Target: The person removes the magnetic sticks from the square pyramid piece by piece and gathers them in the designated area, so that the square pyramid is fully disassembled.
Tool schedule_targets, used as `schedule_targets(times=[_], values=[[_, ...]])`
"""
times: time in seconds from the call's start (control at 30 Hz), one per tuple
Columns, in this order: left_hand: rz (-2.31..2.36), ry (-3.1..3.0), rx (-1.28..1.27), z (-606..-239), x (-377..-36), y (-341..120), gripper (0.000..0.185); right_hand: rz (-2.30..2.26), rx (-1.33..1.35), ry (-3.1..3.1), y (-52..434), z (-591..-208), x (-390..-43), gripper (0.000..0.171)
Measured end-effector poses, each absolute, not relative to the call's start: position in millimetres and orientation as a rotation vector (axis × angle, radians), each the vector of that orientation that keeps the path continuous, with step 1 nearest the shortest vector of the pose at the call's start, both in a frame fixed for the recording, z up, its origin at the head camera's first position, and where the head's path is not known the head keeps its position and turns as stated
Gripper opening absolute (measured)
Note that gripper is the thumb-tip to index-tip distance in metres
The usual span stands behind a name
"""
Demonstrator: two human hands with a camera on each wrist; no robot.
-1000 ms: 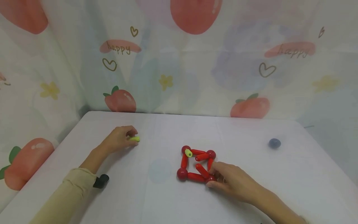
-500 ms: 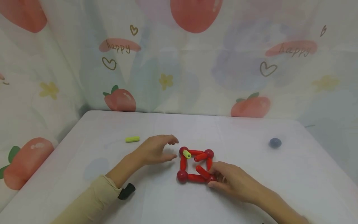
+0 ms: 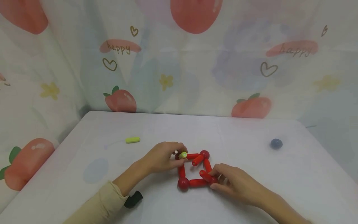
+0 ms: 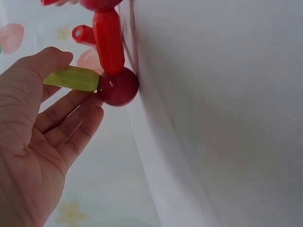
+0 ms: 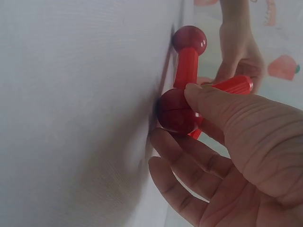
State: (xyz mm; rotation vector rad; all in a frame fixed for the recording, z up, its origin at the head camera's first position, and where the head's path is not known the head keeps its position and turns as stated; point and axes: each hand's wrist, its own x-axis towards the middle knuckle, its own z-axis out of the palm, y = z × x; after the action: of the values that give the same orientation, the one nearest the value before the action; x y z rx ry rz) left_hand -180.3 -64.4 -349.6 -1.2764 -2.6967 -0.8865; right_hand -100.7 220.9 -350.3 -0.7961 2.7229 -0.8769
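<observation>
A square of red magnetic rods point(image 3: 198, 183) joined by dark red balls lies on the white table. At its far left corner my left hand point(image 3: 162, 158) pinches a yellow-green rod point(image 4: 73, 79) that stands up from the corner ball point(image 4: 118, 86). The thumb is on one side of this rod, and the other fingers reach toward the ball. My right hand point(image 3: 237, 184) grips the near right corner ball point(image 5: 177, 111) between thumb and fingers. From that ball a red rod point(image 3: 205, 175) slants upward. Another upright red rod point(image 3: 198, 160) leans from the far right ball point(image 3: 204, 154).
A loose yellow-green rod point(image 3: 132, 140) lies on the table at the left. Toward the right back sits a blue ball point(image 3: 276, 143). A printed cloth point(image 3: 184, 77) hangs behind the table's far edge. A black piece point(image 3: 133, 199) sticks out by the left cuff.
My left hand let go of the loose yellow-green rod, came right and took the one on the square. The square's far side has shifted slightly left; the right hand keeps its grip.
</observation>
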Motion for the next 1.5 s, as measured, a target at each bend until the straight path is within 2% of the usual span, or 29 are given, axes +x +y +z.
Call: schedule_targets(times=[0.33,0.57,1.33,1.5], values=[[-1.077,-2.751,-1.2,-347,-188,-88,0.028,-0.842,-0.794,2.752,224,-351,-96,0.025],[-1.101,-2.735,-1.204,-354,-192,-98,0.021,-0.844,-0.818,2.76,232,-352,-92,0.026],[-1.076,-2.82,-0.955,-362,-187,-98,0.018,-0.912,-0.964,2.769,236,-357,-88,0.025],[-1.044,-2.815,-0.835,-363,-187,-103,0.018,-0.915,-0.941,2.748,235,-358,-89,0.025]])
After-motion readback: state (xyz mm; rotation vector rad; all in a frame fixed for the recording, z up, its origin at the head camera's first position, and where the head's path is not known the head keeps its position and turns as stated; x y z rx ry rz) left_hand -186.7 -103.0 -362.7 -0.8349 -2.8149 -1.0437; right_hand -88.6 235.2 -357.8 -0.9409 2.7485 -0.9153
